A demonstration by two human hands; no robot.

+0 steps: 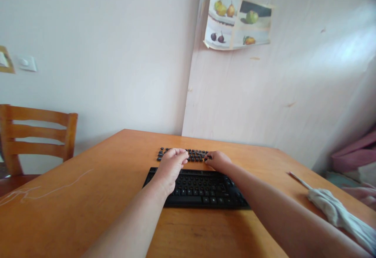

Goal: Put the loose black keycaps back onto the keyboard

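Note:
A black keyboard [202, 185] lies on the wooden table, partly covered by my forearms. Behind it, loose black keycaps [192, 158] are laid out in rows. My left hand [173, 166] is above the keyboard's upper left part, thumb and fingers pinched together; whatever is between them is too small to make out. My right hand [219, 160] is closed at the right end of the keycap rows. From its fingers a thin metallic tool [201, 153], which looks like tweezers, points left over the keycaps.
On the right of the wooden table [102, 207] lies a stick with pale cloth [329, 205] around it. Thin white threads [58, 189] lie at the left. A wooden chair [38, 132] stands beyond the left edge, and a wall with fruit pictures [237, 20] rises behind.

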